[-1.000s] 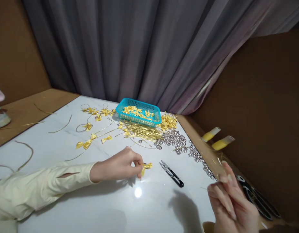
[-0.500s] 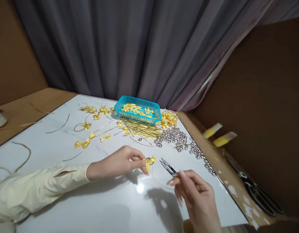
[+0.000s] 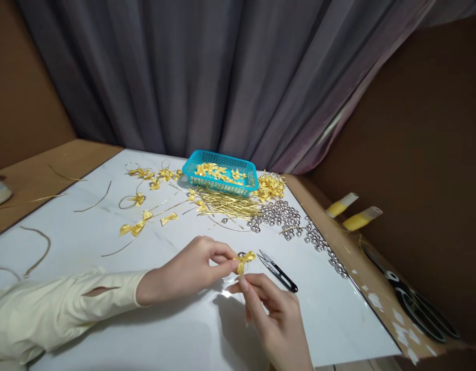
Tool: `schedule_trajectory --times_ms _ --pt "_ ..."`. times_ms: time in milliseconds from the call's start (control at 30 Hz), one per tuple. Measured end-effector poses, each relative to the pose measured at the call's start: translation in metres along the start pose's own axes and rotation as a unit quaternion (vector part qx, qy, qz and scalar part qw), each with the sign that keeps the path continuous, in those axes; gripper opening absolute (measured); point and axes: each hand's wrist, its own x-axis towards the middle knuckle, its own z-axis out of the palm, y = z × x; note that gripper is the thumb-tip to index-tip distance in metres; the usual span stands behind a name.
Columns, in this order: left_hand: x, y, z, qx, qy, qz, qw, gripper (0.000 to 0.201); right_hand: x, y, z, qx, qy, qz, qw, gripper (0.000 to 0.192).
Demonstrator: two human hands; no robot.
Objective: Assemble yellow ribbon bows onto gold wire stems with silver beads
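Note:
A yellow ribbon bow (image 3: pixel 243 264) with a small silvery piece at its top is pinched in the fingertips of my left hand (image 3: pixel 201 268), just above the white board. My right hand (image 3: pixel 274 314) comes in from below, thumb and finger closed right at the bow's lower tail. What lies in that pinch is hidden; it could be the tail or a thin cord. Black-handled thread snips (image 3: pixel 280 273) lie on the board to the right of the bow, blades pointing up and left, touched by neither hand.
Behind my hands stands a turquoise basket (image 3: pixel 186 172) of yellow bows. Gold cords (image 3: pixel 230 206), a heap of bows (image 3: pixel 269 186) and silvery heart-like beads (image 3: pixel 280 214) lie around it. Looped bows (image 3: pixel 137 200) sit at left. Large scissors (image 3: pixel 411 304) and two yellow-filled tubes (image 3: pixel 361 219) are at right.
The snips have left my right hand and now lie on the board. That hand has moved left to the bow. My left hand still holds the bow, slightly further right in view.

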Motion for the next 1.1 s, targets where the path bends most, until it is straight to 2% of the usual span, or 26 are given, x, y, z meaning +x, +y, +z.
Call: schedule_trajectory --times_ms 100,267,433,767,967,1100 --pt "-0.001 0.002 0.001 -0.004 0.004 0.001 1.0 0.019 0.0 0.0 0.008 -0.015 0.03 -0.015 0.999 0.025" --pt "-0.003 0.003 0.002 -0.066 0.001 -0.04 0.997 0.019 0.001 0.002 0.019 -0.039 0.061 -0.052 0.996 0.022" --pt "-0.004 0.001 0.003 -0.052 0.004 -0.021 0.998 0.019 0.003 0.005 0.021 -0.051 0.071 -0.099 0.991 0.024" --pt "-0.007 -0.01 0.008 -0.025 0.039 0.01 0.999 0.016 0.002 0.002 0.022 -0.031 0.059 -0.049 0.997 0.027" --pt "-0.005 -0.014 0.011 0.004 0.083 0.038 0.996 0.014 0.004 0.009 0.027 -0.045 0.065 -0.072 0.994 0.026" --pt "-0.003 -0.017 0.012 0.023 0.101 0.081 0.991 0.014 0.002 0.008 0.028 -0.06 0.056 -0.069 0.994 0.022"
